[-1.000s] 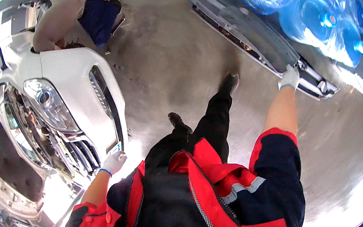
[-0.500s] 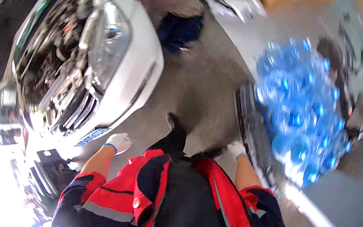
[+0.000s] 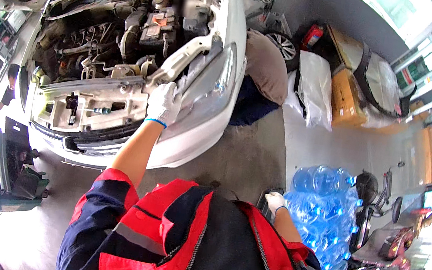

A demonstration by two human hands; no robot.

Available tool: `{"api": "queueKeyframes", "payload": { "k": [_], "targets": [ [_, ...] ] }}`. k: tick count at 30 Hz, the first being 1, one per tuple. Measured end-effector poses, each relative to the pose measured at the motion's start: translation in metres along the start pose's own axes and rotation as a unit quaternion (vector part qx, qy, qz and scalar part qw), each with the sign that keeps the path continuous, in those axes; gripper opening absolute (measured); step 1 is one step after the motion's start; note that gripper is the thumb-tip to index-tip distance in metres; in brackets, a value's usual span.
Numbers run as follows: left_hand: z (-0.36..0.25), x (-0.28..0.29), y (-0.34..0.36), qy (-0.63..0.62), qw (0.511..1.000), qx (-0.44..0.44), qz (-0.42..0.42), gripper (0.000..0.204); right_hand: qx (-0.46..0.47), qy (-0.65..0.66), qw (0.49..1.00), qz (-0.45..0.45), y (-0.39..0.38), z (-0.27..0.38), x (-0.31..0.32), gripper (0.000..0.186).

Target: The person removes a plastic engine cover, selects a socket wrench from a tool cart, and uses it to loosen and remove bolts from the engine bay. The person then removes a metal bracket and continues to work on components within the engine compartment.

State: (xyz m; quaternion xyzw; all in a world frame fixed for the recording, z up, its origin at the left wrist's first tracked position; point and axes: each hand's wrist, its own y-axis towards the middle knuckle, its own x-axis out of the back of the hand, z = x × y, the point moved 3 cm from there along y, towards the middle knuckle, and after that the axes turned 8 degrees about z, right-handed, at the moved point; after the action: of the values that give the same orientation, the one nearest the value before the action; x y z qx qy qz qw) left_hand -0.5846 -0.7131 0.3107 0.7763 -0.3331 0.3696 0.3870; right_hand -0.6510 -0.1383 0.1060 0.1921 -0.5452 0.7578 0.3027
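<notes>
My left hand, in a white glove, rests on the metal front frame of a white car, fingers curled at its edge beside the headlight. The hood is raised and the engine bay is exposed. My right hand, also gloved, is low at the right with its fingers closed, near a dark trim piece and large blue water bottles; what it holds is unclear.
A person in brown and navy crouches beside the car; another person is at far left. Behind are a wheel, red extinguisher, cardboard boxes and wrapped parts. Equipment stands lower left, an exercise bike right.
My view has swung toward the engine bay. My left hand has risen onto the car's front frame; my right hand has drawn in from the long panel it held on the floor.
</notes>
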Motion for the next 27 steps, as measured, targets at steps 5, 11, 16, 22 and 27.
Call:
{"api": "queueKeyframes", "payload": {
  "k": [5,11,16,22,27],
  "targets": [
    [0.057,-0.027,0.021,0.074,0.992,0.079,0.058,0.045,0.099,0.040,0.994,0.028,0.078,0.098,0.037,0.045],
    [0.072,-0.043,-0.003,0.089,0.994,0.056,0.023,0.055,0.196,0.025,0.973,-0.115,0.162,0.279,0.168,0.039],
    [0.061,-0.038,0.001,0.104,0.991,0.068,0.047,0.051,0.358,0.078,0.899,-0.241,0.241,0.469,0.301,0.045],
    [0.035,-0.019,0.034,0.154,0.981,0.070,0.093,0.038,0.591,0.049,0.762,-0.259,0.274,0.707,0.379,0.034],
    [0.011,0.023,0.171,0.155,0.959,0.164,0.172,0.012,0.667,-0.059,0.687,-0.283,0.323,0.833,0.397,0.032]
  ]
}}
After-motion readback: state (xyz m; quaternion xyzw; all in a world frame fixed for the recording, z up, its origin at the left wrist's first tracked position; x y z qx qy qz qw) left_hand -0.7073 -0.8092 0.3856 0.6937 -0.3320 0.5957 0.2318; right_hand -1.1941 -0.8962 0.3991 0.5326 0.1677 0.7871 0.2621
